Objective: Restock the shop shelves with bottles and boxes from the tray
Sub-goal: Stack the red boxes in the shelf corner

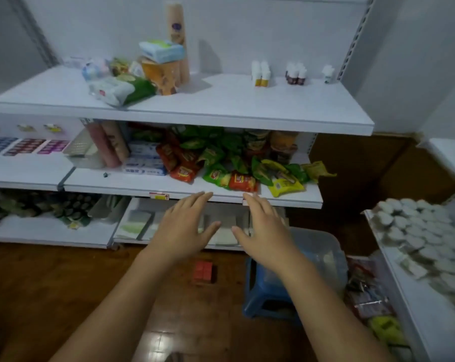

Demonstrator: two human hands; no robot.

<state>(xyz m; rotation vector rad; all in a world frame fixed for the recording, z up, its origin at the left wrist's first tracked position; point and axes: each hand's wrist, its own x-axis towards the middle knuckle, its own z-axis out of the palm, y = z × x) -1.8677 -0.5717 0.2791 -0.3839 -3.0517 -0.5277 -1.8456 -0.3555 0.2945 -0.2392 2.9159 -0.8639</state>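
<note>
My left hand [186, 226] and my right hand [265, 226] hover side by side below the front edge of the middle shelf [116, 182], both with fingers spread and holding nothing. A clear plastic tray [320, 246] rests on a blue stool [270, 291], partly hidden behind my right wrist. On the top shelf [221, 105] stand small white bottles with yellow bases [260, 73], dark small bottles [296, 73] and one lone white bottle [328, 73]. A red box [205, 271] lies on the wooden floor below my hands.
Red, green and yellow snack packets [229, 163] crowd the middle shelf. Tissue packs and a tall paper-cup stack [178, 40] fill the top shelf's left part. Flat packs [135, 223] lie on the lowest shelf. At the right, another shelf holds several white-capped items [414, 228].
</note>
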